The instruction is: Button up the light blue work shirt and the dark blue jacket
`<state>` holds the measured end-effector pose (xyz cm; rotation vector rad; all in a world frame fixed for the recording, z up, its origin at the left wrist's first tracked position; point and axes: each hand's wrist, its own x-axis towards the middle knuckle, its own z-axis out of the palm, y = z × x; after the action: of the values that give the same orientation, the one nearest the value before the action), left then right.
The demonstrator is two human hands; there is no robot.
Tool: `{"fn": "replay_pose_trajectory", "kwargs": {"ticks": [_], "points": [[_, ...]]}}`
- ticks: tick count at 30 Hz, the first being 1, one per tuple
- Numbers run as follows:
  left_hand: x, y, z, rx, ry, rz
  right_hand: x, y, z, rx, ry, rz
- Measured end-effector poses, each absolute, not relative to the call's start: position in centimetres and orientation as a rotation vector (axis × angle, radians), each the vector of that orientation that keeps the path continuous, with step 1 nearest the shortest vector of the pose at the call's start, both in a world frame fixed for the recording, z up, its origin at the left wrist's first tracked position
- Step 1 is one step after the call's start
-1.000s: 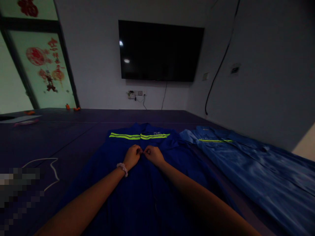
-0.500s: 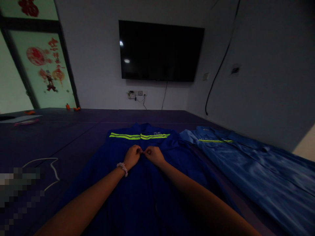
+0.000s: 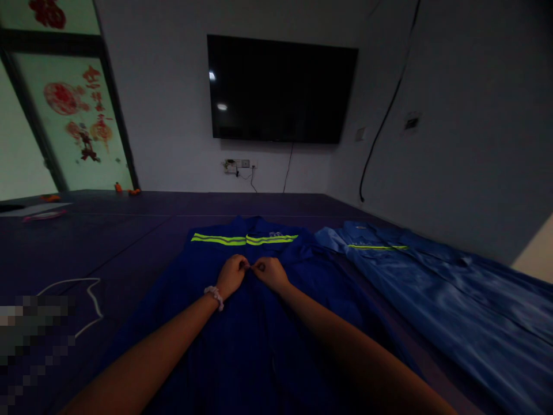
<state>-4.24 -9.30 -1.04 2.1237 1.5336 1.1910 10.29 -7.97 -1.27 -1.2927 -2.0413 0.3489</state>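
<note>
A dark blue work jacket (image 3: 233,340) with yellow-green reflective chest stripes lies spread out in front of me, its collar pointing away. My left hand (image 3: 233,273), a pale scrunchie (image 3: 214,295) on its wrist, pinches the jacket's front edge just below the stripes. Close beside it, my right hand (image 3: 271,273) is closed in a pinch on the same front opening. The fingertips of both hands nearly meet, and what small part of the front they grip is too dark to make out.
A lighter blue garment (image 3: 432,288) with one reflective stripe lies to the right. On the purple surface (image 3: 129,242) at left are a white cable (image 3: 93,294) and a pink item (image 3: 45,215). Small orange objects (image 3: 135,192) sit near the door. A television (image 3: 283,89) hangs on the wall.
Both hands stay pinched at the same spot on the jacket's front. The whole view has shifted very slightly; nothing else visibly differs.
</note>
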Motion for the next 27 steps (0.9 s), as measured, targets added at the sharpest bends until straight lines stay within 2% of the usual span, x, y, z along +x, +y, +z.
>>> {"fn": "replay_pose_trajectory", "kwargs": {"ticks": [27], "points": [[-4.27, -9.73, -0.93, 2.046, 1.543, 1.218, 10.15, -7.97, -1.26, -1.378, -2.160, 0.270]]}}
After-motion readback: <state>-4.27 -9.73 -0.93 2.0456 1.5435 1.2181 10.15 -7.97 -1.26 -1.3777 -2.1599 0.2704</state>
